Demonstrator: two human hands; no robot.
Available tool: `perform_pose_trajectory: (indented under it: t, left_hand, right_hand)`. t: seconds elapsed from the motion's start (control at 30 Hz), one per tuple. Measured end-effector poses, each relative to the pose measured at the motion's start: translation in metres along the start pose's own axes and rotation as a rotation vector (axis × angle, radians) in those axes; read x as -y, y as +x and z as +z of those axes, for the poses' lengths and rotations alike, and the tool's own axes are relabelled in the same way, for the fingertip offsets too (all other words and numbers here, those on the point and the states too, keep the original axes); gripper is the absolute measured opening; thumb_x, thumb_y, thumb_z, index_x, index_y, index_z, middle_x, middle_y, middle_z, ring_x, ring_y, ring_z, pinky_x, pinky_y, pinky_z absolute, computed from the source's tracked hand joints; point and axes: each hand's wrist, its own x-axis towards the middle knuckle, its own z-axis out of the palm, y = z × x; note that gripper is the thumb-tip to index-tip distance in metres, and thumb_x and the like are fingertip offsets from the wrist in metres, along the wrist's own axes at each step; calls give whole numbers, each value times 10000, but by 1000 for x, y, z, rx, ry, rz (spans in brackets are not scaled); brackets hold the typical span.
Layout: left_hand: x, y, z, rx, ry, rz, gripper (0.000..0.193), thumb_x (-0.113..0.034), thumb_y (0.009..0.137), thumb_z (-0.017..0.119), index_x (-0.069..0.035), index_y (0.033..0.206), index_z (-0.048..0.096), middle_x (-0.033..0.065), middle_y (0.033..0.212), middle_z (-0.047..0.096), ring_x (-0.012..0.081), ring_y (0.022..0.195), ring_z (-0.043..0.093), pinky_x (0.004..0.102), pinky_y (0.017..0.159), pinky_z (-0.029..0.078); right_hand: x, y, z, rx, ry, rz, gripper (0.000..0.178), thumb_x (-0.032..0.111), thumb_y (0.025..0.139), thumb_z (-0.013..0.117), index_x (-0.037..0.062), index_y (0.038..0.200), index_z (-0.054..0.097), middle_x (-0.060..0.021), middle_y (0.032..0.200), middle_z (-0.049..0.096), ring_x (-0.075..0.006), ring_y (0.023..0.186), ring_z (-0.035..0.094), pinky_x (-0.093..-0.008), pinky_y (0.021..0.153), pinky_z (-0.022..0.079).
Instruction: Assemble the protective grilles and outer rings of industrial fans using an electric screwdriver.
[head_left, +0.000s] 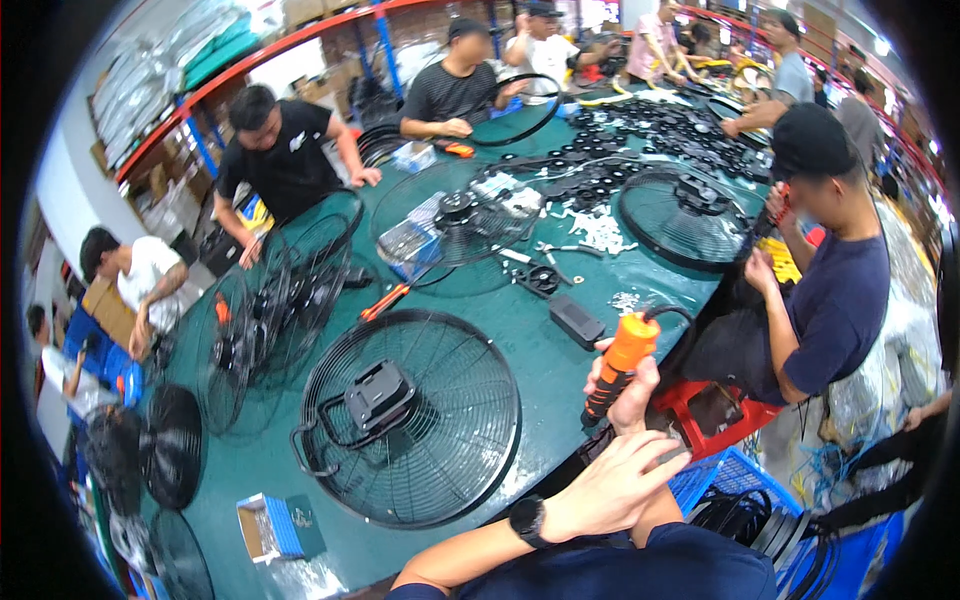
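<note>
My right hand (634, 392) is wrapped around an orange and black electric screwdriver (628, 350), held up at the table's right edge, its black tip tilted down and to the left. A dark cord runs off its top. Across my right forearm lies my left hand (622, 480), fingers stretched out and no object visible in it; a black watch (527, 520) is on that wrist. To the left of both hands, a round black fan grille (470, 400) lies flat on the green table (545, 440), a black motor housing (380, 396) at its middle. Neither hand touches it.
A small blue box (270, 528) with clear bags stands near the front edge. Beyond the grille lie a black box-shaped part (577, 322), orange-handled pliers (385, 302) and more fan grilles (690, 215). Blue crate (740, 470) and red stool (715, 405) are at right. Several people work around the table.
</note>
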Motion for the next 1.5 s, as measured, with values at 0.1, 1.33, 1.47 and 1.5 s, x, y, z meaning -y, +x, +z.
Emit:
perform_pose_trajectory:
  t: [0.1,1.33,1.47,1.5]
  left_hand:
    - [0,-39,-17,-32,-4,-134,482,-37,755,650,-2,1216,512,163,1170,535,329,1081,523,402,912,428]
    - [-54,-390,-198,-474,759,-1564,189,0,720,572,6,886,662,185,827,645,313,789,634,385,719,499]
    - [-47,-394,-176,-532,824,-1588,146,-31,728,585,-16,856,654,173,838,614,332,823,615,418,734,493]
    - [-45,-390,-173,-589,846,-1565,128,-49,737,599,-18,850,650,168,842,610,329,822,613,416,733,493]
  right_hand:
    - [12,-2,1,17,71,-37,666,572,821,400,-39,1044,542,-88,659,555,-161,517,543,-270,492,454]
    - [-11,-10,43,204,-64,12,885,767,781,415,-15,1195,427,-68,755,507,-141,607,496,-258,555,441]
    - [-12,-10,40,213,-63,8,889,770,778,416,-12,1199,427,-72,763,515,-148,603,496,-268,555,437]
    - [-12,-10,37,208,-57,5,889,770,778,416,-12,1199,427,-72,763,515,-148,603,496,-268,555,437]
